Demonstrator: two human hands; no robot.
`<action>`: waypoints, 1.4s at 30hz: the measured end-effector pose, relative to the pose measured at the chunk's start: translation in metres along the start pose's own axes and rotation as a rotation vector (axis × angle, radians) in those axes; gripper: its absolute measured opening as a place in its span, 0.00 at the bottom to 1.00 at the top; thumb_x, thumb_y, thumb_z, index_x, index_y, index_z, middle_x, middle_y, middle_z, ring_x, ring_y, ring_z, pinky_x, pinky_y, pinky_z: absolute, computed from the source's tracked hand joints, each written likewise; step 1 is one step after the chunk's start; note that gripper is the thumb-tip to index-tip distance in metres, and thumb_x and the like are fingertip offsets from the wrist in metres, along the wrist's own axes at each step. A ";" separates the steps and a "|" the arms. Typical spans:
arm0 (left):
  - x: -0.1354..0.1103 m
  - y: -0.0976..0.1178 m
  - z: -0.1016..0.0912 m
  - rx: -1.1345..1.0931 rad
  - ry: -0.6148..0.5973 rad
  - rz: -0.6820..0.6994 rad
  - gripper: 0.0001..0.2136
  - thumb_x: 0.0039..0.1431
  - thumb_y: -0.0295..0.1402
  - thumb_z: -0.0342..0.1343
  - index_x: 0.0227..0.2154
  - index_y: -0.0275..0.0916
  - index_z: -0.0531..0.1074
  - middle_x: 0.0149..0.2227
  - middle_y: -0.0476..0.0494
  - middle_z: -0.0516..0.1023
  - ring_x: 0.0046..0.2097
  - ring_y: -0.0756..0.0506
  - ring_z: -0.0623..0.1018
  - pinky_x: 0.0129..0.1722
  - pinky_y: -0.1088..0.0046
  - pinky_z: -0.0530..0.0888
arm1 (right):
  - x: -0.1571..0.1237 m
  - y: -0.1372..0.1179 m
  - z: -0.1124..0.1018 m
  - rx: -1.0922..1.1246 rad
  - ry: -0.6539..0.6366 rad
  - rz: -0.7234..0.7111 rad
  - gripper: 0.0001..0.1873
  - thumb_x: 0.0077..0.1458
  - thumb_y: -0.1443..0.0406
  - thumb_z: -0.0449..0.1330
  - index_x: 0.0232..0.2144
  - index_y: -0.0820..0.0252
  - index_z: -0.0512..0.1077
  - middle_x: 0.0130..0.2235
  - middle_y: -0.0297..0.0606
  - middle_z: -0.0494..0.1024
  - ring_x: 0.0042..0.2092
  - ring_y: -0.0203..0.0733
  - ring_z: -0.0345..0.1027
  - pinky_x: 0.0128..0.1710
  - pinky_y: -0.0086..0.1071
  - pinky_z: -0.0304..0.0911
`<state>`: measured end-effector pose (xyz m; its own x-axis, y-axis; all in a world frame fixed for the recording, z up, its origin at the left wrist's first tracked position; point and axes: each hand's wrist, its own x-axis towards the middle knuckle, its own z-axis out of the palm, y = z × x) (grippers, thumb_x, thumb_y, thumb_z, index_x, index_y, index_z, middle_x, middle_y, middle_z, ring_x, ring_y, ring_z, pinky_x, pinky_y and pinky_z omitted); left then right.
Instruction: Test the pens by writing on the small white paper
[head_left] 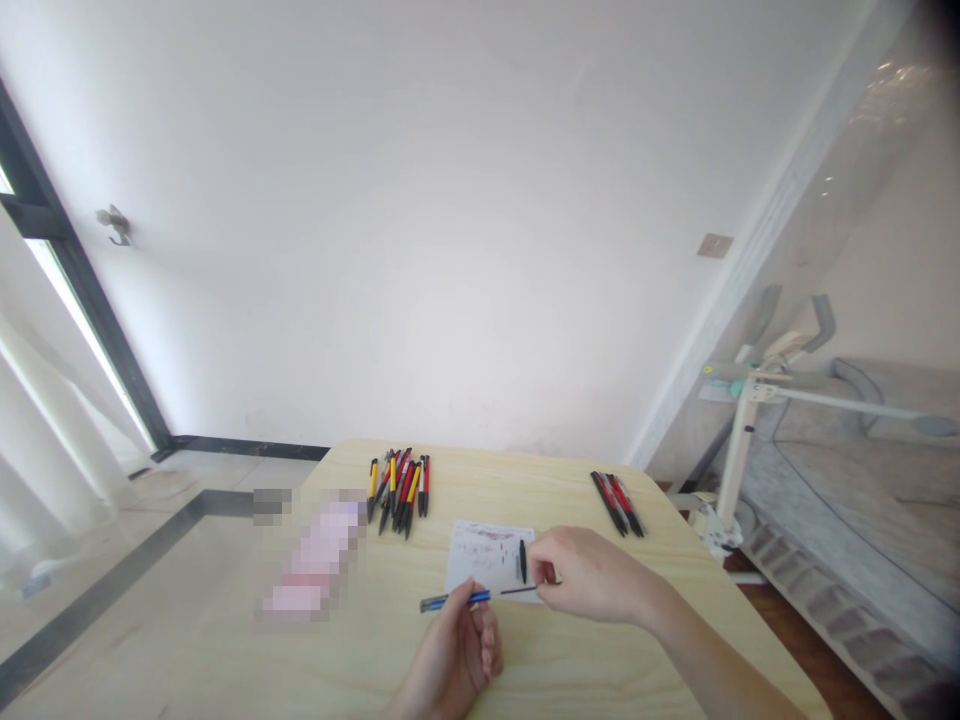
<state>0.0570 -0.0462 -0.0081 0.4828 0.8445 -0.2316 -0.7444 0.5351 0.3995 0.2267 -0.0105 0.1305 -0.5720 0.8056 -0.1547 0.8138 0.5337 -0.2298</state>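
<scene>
My left hand (454, 655) grips a blue pen barrel (454, 600) that lies level, pointing left, just above the wooden table (225, 660). My right hand (585, 585) pinches a thin dark refill (517, 591) that reaches toward the barrel, and a short black pen piece (523, 561) stands by its fingertips. Both hands hover over a white sheet of paper (484, 550) marked with red and dark scribbles.
A pile of several yellow, red and black pens (400, 487) lies at the far middle of the table. A smaller bunch of red and black pens (616, 503) lies at the far right. A blurred pink patch (315, 560) sits on the left. A white stand (739, 440) and a grey bed are to the right.
</scene>
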 end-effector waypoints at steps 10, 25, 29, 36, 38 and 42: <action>0.000 0.000 0.000 -0.011 -0.014 0.024 0.10 0.57 0.41 0.49 0.27 0.39 0.63 0.15 0.55 0.66 0.15 0.55 0.63 0.18 0.78 0.52 | -0.001 0.002 0.004 0.019 0.016 -0.003 0.08 0.42 0.71 0.53 0.24 0.58 0.72 0.27 0.32 0.76 0.29 0.35 0.66 0.27 0.25 0.51; -0.001 0.000 0.001 -0.019 -0.014 0.019 0.10 0.57 0.40 0.49 0.27 0.39 0.64 0.15 0.54 0.66 0.15 0.55 0.63 0.18 0.78 0.52 | -0.003 0.013 0.000 0.126 0.107 -0.002 0.06 0.43 0.70 0.54 0.22 0.58 0.70 0.25 0.30 0.74 0.28 0.34 0.65 0.28 0.25 0.53; 0.000 -0.001 0.001 -0.017 -0.012 0.038 0.10 0.58 0.40 0.48 0.27 0.39 0.64 0.15 0.54 0.67 0.15 0.55 0.63 0.18 0.78 0.52 | 0.000 0.016 -0.003 0.176 0.199 0.041 0.06 0.46 0.69 0.54 0.23 0.58 0.71 0.26 0.32 0.74 0.29 0.35 0.65 0.28 0.25 0.54; 0.000 -0.001 0.001 -0.026 -0.011 0.037 0.09 0.57 0.40 0.49 0.27 0.40 0.64 0.15 0.54 0.67 0.15 0.55 0.63 0.18 0.78 0.52 | 0.007 0.025 0.004 0.234 0.263 0.116 0.05 0.47 0.66 0.55 0.25 0.58 0.72 0.25 0.33 0.74 0.28 0.36 0.65 0.28 0.26 0.54; 0.000 -0.001 0.002 -0.027 -0.007 0.037 0.10 0.56 0.40 0.50 0.27 0.40 0.64 0.15 0.54 0.67 0.15 0.55 0.63 0.18 0.78 0.52 | 0.009 0.027 0.007 0.249 0.259 0.127 0.05 0.47 0.66 0.55 0.25 0.58 0.72 0.25 0.33 0.74 0.28 0.36 0.65 0.27 0.26 0.54; 0.000 -0.001 0.002 -0.027 0.001 0.034 0.10 0.56 0.41 0.50 0.27 0.40 0.64 0.15 0.54 0.67 0.15 0.54 0.63 0.18 0.78 0.52 | 0.014 0.028 0.012 0.295 0.259 0.130 0.04 0.47 0.67 0.55 0.27 0.59 0.70 0.25 0.32 0.74 0.27 0.35 0.65 0.26 0.25 0.53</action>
<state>0.0582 -0.0465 -0.0068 0.4569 0.8620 -0.2194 -0.7722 0.5068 0.3832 0.2406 0.0124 0.1106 -0.3907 0.9198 0.0371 0.7918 0.3563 -0.4961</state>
